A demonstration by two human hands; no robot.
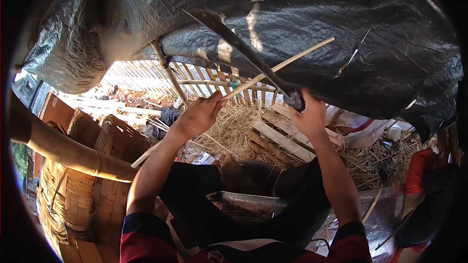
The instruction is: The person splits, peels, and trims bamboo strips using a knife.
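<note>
Held 1 pale strip (297,60) and 1 long knife (234,41), crossed in view
Clasped strip in closed left hand (197,116); gripped knife's dark handle (294,101) in closed right hand (311,116), above straw (229,126)

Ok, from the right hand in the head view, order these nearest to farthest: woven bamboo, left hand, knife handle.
From the right hand:
1. Knife handle, dark, inside its grip.
2. Left hand, across to the left, holding the stick.
3. Woven bamboo, at the far left, beyond the left forearm.
</note>
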